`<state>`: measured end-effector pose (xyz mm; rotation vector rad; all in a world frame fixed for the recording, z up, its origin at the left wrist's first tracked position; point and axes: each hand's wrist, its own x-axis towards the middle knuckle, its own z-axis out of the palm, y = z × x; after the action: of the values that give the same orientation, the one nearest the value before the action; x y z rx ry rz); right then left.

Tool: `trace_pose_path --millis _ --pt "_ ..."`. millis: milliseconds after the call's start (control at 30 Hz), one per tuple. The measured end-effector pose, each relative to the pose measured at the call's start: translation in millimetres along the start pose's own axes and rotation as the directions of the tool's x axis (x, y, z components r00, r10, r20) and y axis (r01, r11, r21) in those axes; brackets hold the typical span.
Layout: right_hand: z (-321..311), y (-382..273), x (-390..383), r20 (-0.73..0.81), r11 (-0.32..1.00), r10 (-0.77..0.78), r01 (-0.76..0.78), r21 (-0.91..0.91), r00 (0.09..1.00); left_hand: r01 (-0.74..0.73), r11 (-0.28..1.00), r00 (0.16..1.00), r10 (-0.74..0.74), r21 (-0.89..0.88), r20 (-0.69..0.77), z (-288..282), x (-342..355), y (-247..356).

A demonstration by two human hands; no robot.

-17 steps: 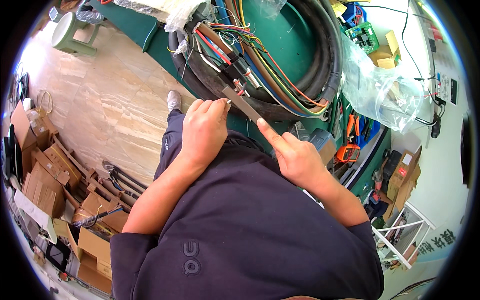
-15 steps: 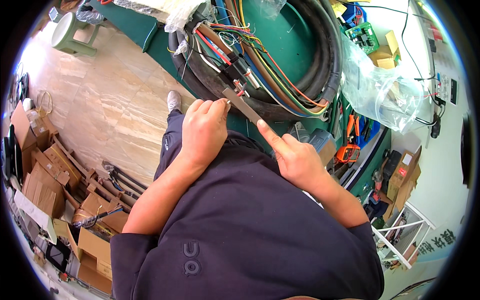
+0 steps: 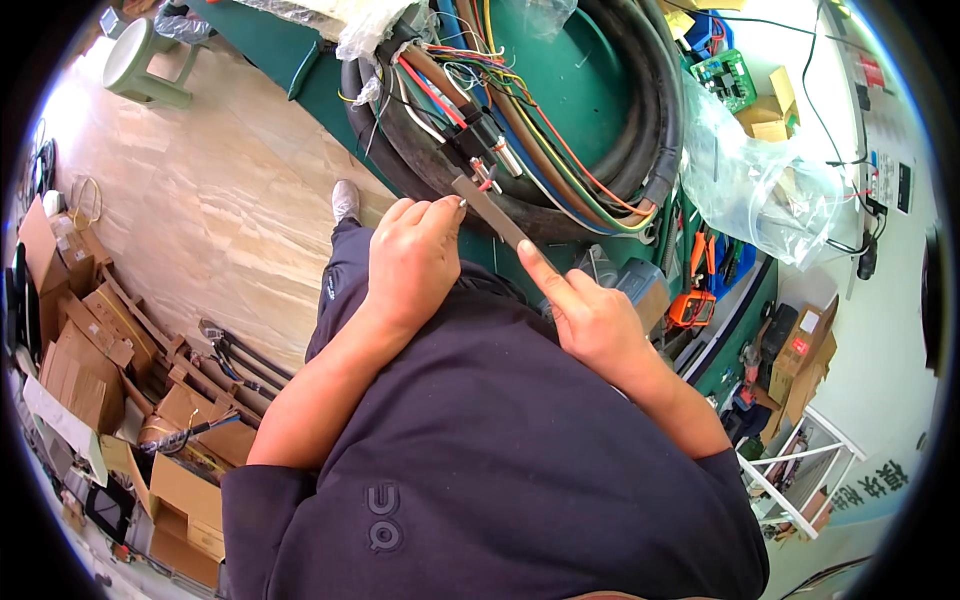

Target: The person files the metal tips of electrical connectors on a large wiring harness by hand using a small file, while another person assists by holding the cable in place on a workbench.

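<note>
My right hand (image 3: 600, 322) is closed round the near end of a flat grey metal file (image 3: 492, 215), its index finger stretched along the top. The file's far end points up and left toward the cable bundle. My left hand (image 3: 412, 262) is closed in a pinch, and a tiny shiny metal tip (image 3: 462, 203) shows between thumb and forefinger, close beside the file. What this small piece is, I cannot make out. Just beyond lies a thick black cable coil (image 3: 655, 130) with stripped coloured wires (image 3: 520, 110) and a black connector block (image 3: 474, 140) with metal pins.
The coil rests on a green-topped bench (image 3: 590, 80). To the right are clear plastic bags (image 3: 760, 190), a green circuit board (image 3: 725, 80), orange-handled pliers (image 3: 705, 255) and an orange meter (image 3: 692, 308). Cardboard boxes (image 3: 185, 500) crowd the lower left; a stool (image 3: 135, 60) stands upper left.
Both hands and the file sit very slightly further right in the picture. The grips look the same.
</note>
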<state>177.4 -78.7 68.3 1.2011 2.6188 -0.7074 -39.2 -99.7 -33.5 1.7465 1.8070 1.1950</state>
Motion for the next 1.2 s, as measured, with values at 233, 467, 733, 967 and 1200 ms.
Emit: trace_pose_path --millis 233,467,733,967,1200 --pt "4.1 -7.1 44.3 -0.124 0.998 -0.031 0.038 0.055 0.992 -0.012 1.0 1.0 0.013 0.024 -0.003 0.5 -1.5 2.7" --pt "-0.7 -0.8 -0.7 -0.04 0.999 0.001 0.001 0.038 0.999 0.01 1.0 1.0 -0.01 0.005 -0.027 2.3 -1.5 1.1" --pt "1.3 -7.0 42.1 -0.144 0.997 -0.032 0.042 0.066 0.989 -0.07 0.993 0.997 0.073 0.097 -0.032 1.7 -0.5 1.5" --pt "-1.2 -1.1 -7.2 -0.046 0.999 0.023 -0.022 0.034 0.999 -0.082 0.992 0.996 0.086 0.094 -0.036 2.0 -0.4 -0.1" --pt "-0.1 -7.0 39.4 -0.194 0.983 -0.033 0.067 0.171 0.98 -0.142 0.985 0.989 0.145 0.096 -0.026 2.4 -0.5 -5.1"
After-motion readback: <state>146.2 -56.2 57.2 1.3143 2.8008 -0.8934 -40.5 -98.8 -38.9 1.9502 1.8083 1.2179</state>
